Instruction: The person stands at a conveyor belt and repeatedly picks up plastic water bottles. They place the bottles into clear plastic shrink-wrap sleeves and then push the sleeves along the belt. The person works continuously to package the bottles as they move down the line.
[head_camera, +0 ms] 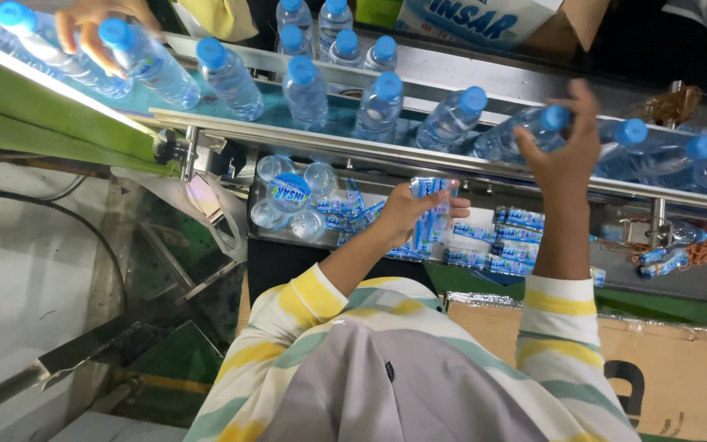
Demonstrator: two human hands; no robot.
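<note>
Nearest, the left hand [411, 209] clasps a bundle of blue-and-white label sleeves [431, 217] above a tray of labels [493, 245]. Beyond, the right hand [566, 147] grips a blue-capped water bottle [517, 135] lying at the conveyor's near rail [329, 139]; another person's hand [92, 24] holds bottles at its far-left end

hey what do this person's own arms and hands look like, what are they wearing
Both arms are in long sleeves with broad wavy stripes of yellow, pale green and white, pushed up so the forearms are bare. The left hand and right hand are bare: no gloves, and no rings, watch or bracelet visible from this angle.
</note>
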